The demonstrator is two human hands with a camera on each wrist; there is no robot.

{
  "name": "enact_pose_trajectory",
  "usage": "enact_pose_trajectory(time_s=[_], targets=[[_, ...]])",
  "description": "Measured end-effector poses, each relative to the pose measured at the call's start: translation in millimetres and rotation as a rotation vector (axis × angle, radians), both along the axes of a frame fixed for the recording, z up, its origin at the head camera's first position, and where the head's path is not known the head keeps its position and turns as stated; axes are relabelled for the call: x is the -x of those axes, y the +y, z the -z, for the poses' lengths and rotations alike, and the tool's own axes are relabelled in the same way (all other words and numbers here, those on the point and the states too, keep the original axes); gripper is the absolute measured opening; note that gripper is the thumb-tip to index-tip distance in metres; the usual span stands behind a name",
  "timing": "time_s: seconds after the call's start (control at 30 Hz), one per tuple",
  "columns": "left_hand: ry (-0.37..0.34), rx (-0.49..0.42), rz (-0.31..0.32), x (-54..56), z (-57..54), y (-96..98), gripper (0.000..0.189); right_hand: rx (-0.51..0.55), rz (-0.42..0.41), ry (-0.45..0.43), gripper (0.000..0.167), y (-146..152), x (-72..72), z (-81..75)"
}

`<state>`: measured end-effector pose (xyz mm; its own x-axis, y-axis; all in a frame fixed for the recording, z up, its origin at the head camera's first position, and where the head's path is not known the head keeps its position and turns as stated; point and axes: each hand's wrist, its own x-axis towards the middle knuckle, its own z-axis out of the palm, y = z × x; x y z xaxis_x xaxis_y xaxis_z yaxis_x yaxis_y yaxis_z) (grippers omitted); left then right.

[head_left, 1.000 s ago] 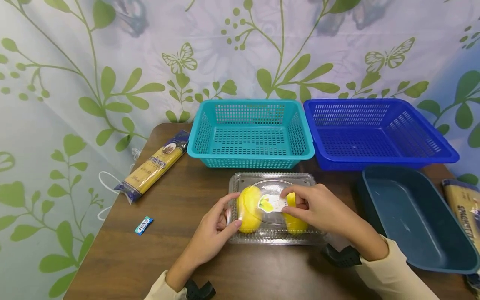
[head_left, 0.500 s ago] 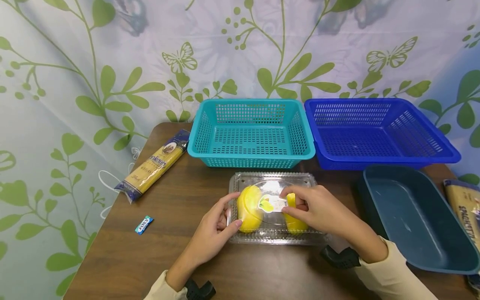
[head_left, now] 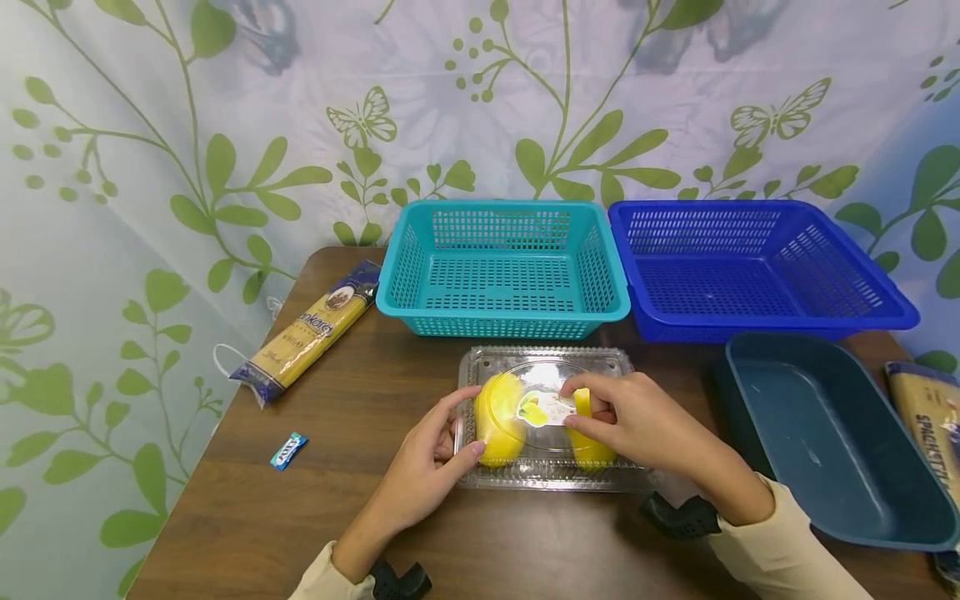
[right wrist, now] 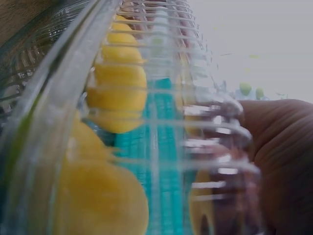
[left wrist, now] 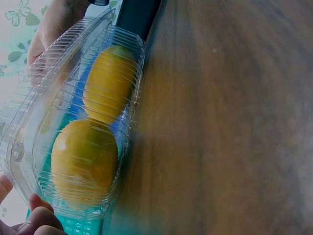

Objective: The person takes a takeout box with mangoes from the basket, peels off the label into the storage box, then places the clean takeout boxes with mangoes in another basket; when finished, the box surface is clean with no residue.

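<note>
A clear plastic clamshell box (head_left: 543, 477) lies on the table with yellow fruits (head_left: 501, 421) inside; they look like lemons in the right wrist view. On its lid is a white label (head_left: 555, 408) printed with yellow fruit and green leaves. My left hand (head_left: 427, 458) holds the box by its left end, forefinger and thumb spread along that side. Over the lid's right half, my right hand (head_left: 633, 412) pinches the label's right end between thumb and forefinger, its other fingers curled under. Ribbed box walls and the fruits (left wrist: 85, 159) show in the left wrist view.
Behind the box stand a teal basket (head_left: 502, 325) and a blue basket (head_left: 772, 321). A dark teal tub (head_left: 832, 442) is at right, beside a spaghetti pack (head_left: 926, 417). Another pasta pack (head_left: 307, 333) and a small blue wrapped sweet (head_left: 288, 450) lie at left.
</note>
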<state>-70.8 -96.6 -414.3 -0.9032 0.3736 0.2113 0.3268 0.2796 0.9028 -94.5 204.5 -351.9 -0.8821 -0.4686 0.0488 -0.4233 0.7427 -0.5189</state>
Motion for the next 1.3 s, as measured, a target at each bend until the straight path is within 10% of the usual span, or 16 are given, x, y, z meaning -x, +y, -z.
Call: enact_pose_trajectory(time_s=[1.3], targets=[[0.015,0.026,-0.002,0.1,3.1,-0.5,0.057,0.053,-0.005,0.101,0.026,4.8,1.0,7.4]])
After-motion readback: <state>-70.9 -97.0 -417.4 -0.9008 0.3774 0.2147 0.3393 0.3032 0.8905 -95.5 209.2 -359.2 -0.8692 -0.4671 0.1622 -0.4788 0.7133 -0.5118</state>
